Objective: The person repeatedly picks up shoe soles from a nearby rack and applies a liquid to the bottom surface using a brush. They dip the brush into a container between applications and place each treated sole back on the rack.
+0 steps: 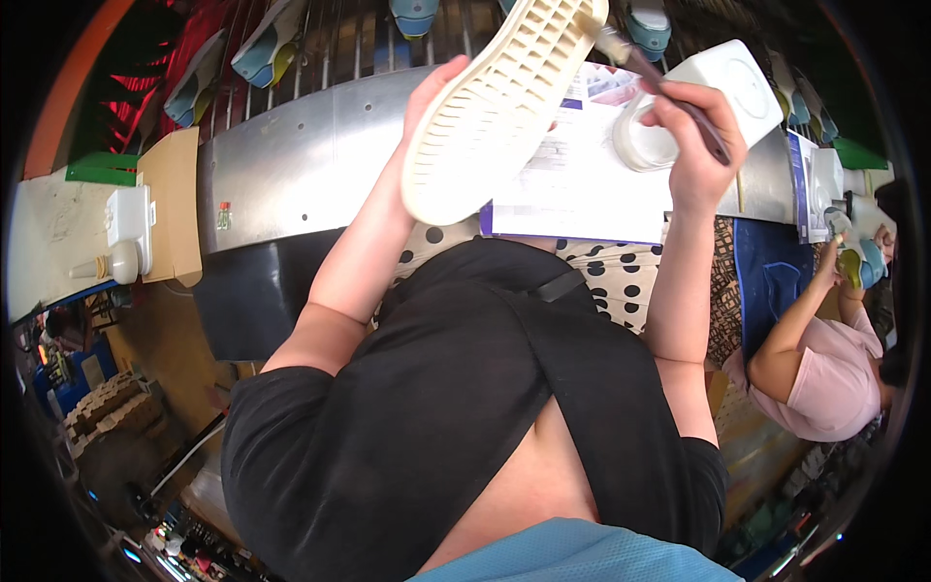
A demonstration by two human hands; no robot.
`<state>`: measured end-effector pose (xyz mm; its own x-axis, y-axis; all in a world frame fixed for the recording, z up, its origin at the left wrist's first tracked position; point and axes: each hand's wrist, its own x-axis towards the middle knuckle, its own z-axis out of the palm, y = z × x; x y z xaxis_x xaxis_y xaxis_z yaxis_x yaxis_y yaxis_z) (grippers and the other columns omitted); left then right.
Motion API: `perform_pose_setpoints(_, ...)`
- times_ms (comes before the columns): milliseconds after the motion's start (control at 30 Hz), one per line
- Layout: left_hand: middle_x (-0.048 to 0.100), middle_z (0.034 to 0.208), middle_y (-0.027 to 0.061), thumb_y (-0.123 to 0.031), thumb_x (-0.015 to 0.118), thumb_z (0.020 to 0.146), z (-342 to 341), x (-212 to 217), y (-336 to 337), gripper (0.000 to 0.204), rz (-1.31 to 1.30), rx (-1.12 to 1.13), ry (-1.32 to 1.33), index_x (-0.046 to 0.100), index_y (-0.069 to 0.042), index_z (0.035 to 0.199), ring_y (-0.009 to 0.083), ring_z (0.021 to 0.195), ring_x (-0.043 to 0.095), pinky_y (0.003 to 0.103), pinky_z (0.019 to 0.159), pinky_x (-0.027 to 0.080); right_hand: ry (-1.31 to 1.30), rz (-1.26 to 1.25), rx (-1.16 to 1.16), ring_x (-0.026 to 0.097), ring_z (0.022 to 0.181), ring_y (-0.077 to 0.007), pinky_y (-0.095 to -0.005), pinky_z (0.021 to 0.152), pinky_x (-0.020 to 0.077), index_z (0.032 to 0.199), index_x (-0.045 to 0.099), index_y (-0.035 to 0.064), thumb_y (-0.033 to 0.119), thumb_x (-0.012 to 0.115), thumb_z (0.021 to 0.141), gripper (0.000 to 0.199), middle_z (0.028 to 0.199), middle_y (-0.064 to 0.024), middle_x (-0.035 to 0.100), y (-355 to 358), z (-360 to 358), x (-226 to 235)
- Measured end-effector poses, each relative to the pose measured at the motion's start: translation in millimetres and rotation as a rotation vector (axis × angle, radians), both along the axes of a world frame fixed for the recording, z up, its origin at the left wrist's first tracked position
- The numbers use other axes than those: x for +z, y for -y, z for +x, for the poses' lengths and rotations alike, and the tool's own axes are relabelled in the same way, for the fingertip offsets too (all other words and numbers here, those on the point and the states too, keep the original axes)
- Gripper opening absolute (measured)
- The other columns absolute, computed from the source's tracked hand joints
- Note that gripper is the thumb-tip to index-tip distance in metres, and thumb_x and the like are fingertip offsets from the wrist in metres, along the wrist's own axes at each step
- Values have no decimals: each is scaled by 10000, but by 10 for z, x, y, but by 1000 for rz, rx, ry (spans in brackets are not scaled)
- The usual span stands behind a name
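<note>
My left hand (427, 102) grips a cream shoe sole (475, 145) by its side, held up over the workbench with its ribbed, grid-like face showing. Between the fingers and thumb of my right hand (708, 155) is a brush (693, 121) with a dark handle. Its pale bristles meet the sole's far right edge; whether they press on it I cannot tell. Behind my right hand stands a white plastic container (745, 82), with a round, whitish rim (640, 145) showing beside my fingers. Under the sole lie printed sheets (582, 209) with purple edges.
The metal bench top (281, 175) meets a rack of bars (349, 44) carrying several blue-and-white shoes (272, 44). A cardboard piece (173, 209) stands at the left, near a white holder (128, 223). At right, a person in a pink top (824, 378) handles a shoe (861, 262).
</note>
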<state>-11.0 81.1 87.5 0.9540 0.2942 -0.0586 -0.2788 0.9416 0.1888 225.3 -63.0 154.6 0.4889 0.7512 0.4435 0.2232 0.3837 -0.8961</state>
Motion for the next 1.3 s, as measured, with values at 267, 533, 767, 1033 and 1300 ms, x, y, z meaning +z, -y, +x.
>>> perform_pose_setpoints(267,571,1364,183,-117,648,918,-511,-418,-343,528,270,238,-63,499,-52,1420,223,831,497,335,592,478,60,-372,-247,648,683,-122,-238,591,515,896,685,-35,-63,641,801,108,807,-86,706,548,442,-274)
perform_pose_setpoints(533,387,1559,226,-138,661,857,-582,-350,-189,760,287,210,-17,351,-66,1547,408,1472,313,586,1176,304,10,-498,-263,677,791,-146,-290,697,560,949,682,-39,-65,639,840,120,881,-85,706,669,460,-581)
perform_pose_setpoints(767,220,1612,292,-579,298,1029,-129,-233,-97,774,238,184,-74,162,-89,1612,488,1456,290,565,1146,362,-22,-164,-244,701,925,-205,-307,819,572,1041,639,-60,-131,617,881,176,984,-133,703,1030,427,-673)
perform_pose_setpoints(1033,577,1385,217,-642,232,1033,124,-241,82,782,225,75,-324,368,-55,1531,434,1111,664,471,804,636,-1712,194,-183,590,636,-119,-256,624,469,1060,594,1,201,611,968,221,838,-74,681,1054,492,-1217)
perform_pose_setpoints(1300,629,1310,206,-634,196,1039,247,-180,186,781,256,-16,-218,426,-39,1490,380,1036,705,438,841,621,-515,166,378,664,952,-287,-348,785,471,1077,684,48,-6,631,883,208,1083,-220,677,764,395,-386)
